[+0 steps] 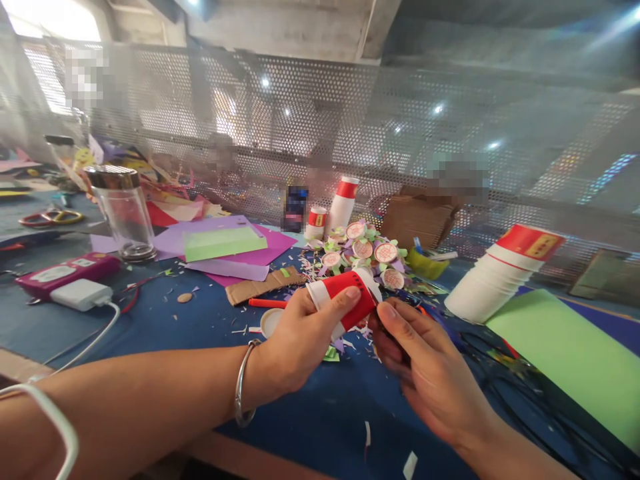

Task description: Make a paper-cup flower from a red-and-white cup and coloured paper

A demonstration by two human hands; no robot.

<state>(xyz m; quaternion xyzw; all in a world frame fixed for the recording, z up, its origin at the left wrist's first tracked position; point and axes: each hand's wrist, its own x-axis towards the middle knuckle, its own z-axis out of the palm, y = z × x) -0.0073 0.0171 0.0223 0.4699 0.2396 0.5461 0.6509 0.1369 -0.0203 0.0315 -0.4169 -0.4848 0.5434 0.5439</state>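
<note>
A red and white paper cup lies tilted in my left hand, whose fingers wrap round it with the thumb across the red band. My right hand is closed at the cup's right end, thumb and fingertips pinching its edge; the lower fingers are in shadow. White paper sticks out at that end. Just behind the cup is a pile of round paper pieces with red print, mixed with green and purple scraps. A pale round lid or disc lies partly behind my left hand.
Stacked paper cups lean at right beside green paper and black cables. Another cup stack stands at the back. Left are a glass jar, a purple box, a white charger and coloured paper. A white cable crosses my left forearm.
</note>
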